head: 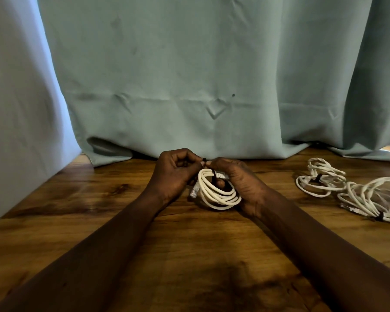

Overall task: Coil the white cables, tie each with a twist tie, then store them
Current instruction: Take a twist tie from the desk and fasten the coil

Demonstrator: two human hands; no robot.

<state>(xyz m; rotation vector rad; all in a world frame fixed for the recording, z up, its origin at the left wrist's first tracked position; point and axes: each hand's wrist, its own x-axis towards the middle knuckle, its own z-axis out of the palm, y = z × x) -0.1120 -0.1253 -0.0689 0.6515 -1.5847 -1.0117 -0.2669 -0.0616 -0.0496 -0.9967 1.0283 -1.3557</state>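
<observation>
The third cable is being tied, and two bundles look finished. The small coil of white round cable [218,197] is held just above the brown wood-grain bench [189,255], between the two hands near the far edge. A thin black twist tie [213,175] is already wrapped across the top of its loops, and the tie's free ends stick up between the fingertips.

The left grip [173,174] is closed, with finger and thumb pinching the tie's ends. The right grip [241,179] is curled around the coil itself, thumb inside the loops and fingers over the top. One fingertip meets the left grip at the tie. The cable's clear plastic plug [194,192] hangs free on the left side of the coil.

Well apart to the right, two more bundles lie on the bench, touching each other. One is a looser white cable bundle [320,179] with a dark tie at its waist. The other is a larger white cable bundle [374,199], tied near its lower end.

My judgement is that coiling is done for all three visible cables. Tying is finished on two and in its last twists on the third. Storing has not begun: no box, drawer or bag is in view, only the hanging grey-green fabric curtain [212,75] behind the bench. Whether more cables wait out of frame cannot be told.
</observation>
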